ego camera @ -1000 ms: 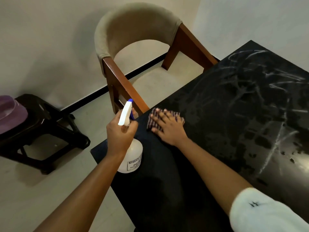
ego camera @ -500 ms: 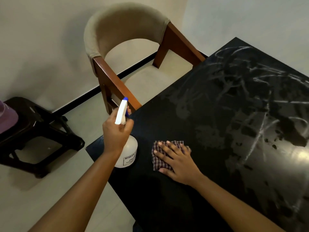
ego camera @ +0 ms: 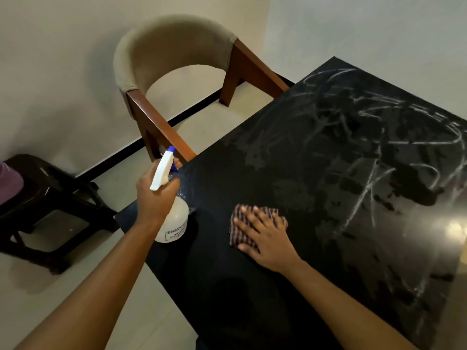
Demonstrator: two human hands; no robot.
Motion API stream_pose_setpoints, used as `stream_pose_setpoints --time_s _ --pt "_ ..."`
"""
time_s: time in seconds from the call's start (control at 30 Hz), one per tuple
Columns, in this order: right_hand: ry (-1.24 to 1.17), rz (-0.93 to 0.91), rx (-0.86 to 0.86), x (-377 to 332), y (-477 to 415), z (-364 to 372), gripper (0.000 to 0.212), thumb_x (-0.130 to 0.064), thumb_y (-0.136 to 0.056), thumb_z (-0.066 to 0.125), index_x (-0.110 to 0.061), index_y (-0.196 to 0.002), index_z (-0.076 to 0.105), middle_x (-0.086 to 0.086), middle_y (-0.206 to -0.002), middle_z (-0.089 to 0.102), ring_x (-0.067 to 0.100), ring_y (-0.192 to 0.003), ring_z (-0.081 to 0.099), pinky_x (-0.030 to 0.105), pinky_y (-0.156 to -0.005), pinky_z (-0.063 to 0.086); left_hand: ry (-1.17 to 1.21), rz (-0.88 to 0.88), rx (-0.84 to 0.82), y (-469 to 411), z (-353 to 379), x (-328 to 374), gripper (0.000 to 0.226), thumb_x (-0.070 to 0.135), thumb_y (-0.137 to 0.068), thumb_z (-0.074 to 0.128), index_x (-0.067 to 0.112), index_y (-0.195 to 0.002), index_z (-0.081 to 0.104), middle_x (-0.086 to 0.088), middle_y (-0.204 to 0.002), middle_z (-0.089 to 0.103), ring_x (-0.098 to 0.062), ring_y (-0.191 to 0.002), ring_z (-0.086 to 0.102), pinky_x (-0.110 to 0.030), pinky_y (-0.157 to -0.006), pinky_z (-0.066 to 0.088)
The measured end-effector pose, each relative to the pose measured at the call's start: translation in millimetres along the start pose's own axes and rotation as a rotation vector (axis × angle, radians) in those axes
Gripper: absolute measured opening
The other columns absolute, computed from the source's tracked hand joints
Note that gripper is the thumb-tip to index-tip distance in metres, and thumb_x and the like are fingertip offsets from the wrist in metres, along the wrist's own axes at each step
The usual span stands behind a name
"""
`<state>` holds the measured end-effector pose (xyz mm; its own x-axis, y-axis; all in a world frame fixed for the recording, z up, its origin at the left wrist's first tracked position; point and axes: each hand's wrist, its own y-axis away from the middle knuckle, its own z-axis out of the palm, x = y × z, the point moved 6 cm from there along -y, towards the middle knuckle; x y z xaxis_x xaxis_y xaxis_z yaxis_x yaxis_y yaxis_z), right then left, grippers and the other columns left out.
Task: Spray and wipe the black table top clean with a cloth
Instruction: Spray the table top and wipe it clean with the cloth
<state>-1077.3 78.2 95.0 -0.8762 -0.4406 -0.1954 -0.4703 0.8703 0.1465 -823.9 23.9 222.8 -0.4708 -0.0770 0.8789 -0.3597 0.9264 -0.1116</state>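
The black table top [ego camera: 328, 198] fills the right half of the view, streaked with pale smears and wet patches. My left hand [ego camera: 155, 195] grips a white spray bottle [ego camera: 174, 221] with a blue nozzle over the table's left corner. A faint mist shows just right of the nozzle. A checked cloth [ego camera: 242, 231] lies flat on the table near the front. My right hand [ego camera: 265, 236] presses on it with straight, spread fingers.
A wooden armchair [ego camera: 177, 72] with a beige padded back stands at the table's far left side. A dark low stool [ego camera: 50, 198] sits on the pale floor at left, with a purple thing [ego camera: 10, 183] on it.
My right hand has drawn the cloth from the table's left edge toward me and to the right. The spray bottle has stayed over the left corner, and mist now shows at its nozzle.
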Motion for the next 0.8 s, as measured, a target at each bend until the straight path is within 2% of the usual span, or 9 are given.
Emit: stream_pose_setpoints --time_s 0.1,0.17,0.23,0.33,0.43,0.5,0.6,0.67,0.8 --pt "0.044 -0.155 -0.049 10 38 8 0.061 -0.067 -0.094 0.024 -0.044 -0.15 0.016 -0.009 -0.16 0.014 0.018 -0.146 0.012 0.052 -0.11 0.011 0.039 -0.017 0.007 23 5 8 0.041 0.003 -0.087 0.061 0.004 -0.127 0.055 -0.01 -0.11 0.062 -0.017 -0.094 0.058 -0.009 -0.068 0.047" --pt "0.035 -0.186 -0.068 24 33 6 0.061 -0.068 -0.093 0.024 -0.045 -0.15 0.017 -0.011 -0.16 0.013 0.017 -0.146 0.009 0.051 -0.111 0.007 0.074 -0.03 0.027 44 9 13 0.039 0.002 -0.087 0.06 0.004 -0.126 0.055 -0.006 -0.115 0.062 -0.016 -0.099 0.059 -0.007 -0.073 0.049" --pt "0.019 -0.102 -0.052 41 11 -2 0.065 -0.068 -0.09 0.022 -0.043 -0.15 0.02 -0.01 -0.16 0.014 0.019 -0.147 0.013 0.056 -0.112 0.012 0.111 -0.047 0.026 64 15 11 0.037 0.002 -0.084 0.06 0.004 -0.122 0.059 -0.009 -0.116 0.065 -0.02 -0.102 0.062 -0.014 -0.079 0.051" --pt "0.009 0.086 -0.032 73 -28 -17 0.067 -0.069 -0.089 0.018 -0.042 -0.151 0.015 -0.01 -0.162 0.008 0.02 -0.148 0.009 0.057 -0.114 0.01 0.181 -0.126 0.021 95 30 14 0.04 0.012 -0.081 0.058 0.007 -0.12 0.06 -0.01 -0.114 0.066 -0.029 -0.101 0.063 -0.037 -0.083 0.056" --pt "-0.004 0.163 -0.03 79 -30 -19 0.063 -0.064 -0.094 0.027 -0.04 -0.152 0.015 -0.008 -0.162 0.005 0.021 -0.148 0.005 0.056 -0.114 0.008 0.225 -0.105 0.011 119 46 32 0.033 0.0 -0.083 0.056 0.009 -0.114 0.064 -0.005 -0.107 0.068 -0.025 -0.096 0.064 -0.039 -0.08 0.056" --pt "0.005 0.124 -0.007 66 8 -12 0.063 -0.062 -0.094 0.029 -0.038 -0.152 0.018 -0.005 -0.162 0.009 0.024 -0.148 0.008 0.057 -0.114 0.009 0.247 -0.109 0.037 132 50 42 0.031 0.001 -0.085 0.057 0.01 -0.114 0.063 -0.004 -0.107 0.067 -0.024 -0.097 0.063 -0.037 -0.08 0.056" --pt "-0.017 -0.008 0.034 48 101 5 0.063 -0.063 -0.092 0.03 -0.039 -0.15 0.025 -0.004 -0.16 0.02 0.025 -0.145 0.021 0.059 -0.112 0.019 0.281 -0.108 0.072 143 49 53 0.029 0.001 -0.086 0.056 0.008 -0.113 0.063 -0.005 -0.11 0.067 -0.025 -0.1 0.063 -0.041 -0.084 0.056" --pt "-0.033 -0.079 -0.029 50 147 15 0.062 -0.066 -0.093 0.027 -0.042 -0.15 0.02 -0.007 -0.16 0.017 0.021 -0.147 0.016 0.056 -0.112 0.015 0.305 -0.117 0.093 150 49 59 0.028 0.002 -0.087 0.054 0.008 -0.113 0.064 -0.005 -0.109 0.068 -0.025 -0.097 0.063 -0.04 -0.082 0.057" --pt "-0.001 -0.107 -0.066 72 130 7 0.063 -0.066 -0.092 0.025 -0.043 -0.15 0.02 -0.009 -0.161 0.012 0.02 -0.147 0.013 0.055 -0.112 0.012 0.32 -0.133 0.098 168 58 64 0.028 0.004 -0.09 0.055 0.007 -0.116 0.063 -0.006 -0.111 0.068 -0.022 -0.103 0.064 -0.039 -0.083 0.058"
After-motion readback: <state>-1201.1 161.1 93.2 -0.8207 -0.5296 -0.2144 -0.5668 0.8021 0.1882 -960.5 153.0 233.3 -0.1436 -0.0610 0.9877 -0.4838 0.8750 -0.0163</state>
